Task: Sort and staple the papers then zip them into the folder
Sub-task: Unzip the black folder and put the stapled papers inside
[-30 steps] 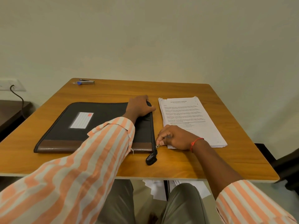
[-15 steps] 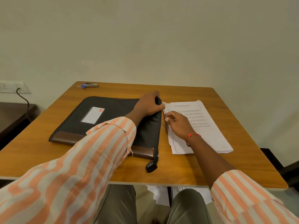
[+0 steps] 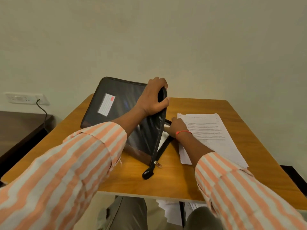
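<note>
Your left hand (image 3: 152, 98) grips the top cover of the folder (image 3: 119, 103), fingers and thumb curled round its edge, tilting it up off the table (image 3: 249, 138). Your right hand (image 3: 178, 127) reaches into the gap; its fingertips are hidden, so I cannot tell whether they pinch anything. The papers (image 3: 209, 130) lie just right of the folder. Hold the cover high, so the stack slides in flat without catching the zip.

plain cream wall (image 3: 199, 39), wooden table (image 3: 240, 130), wall socket (image 3: 25, 98).
</note>
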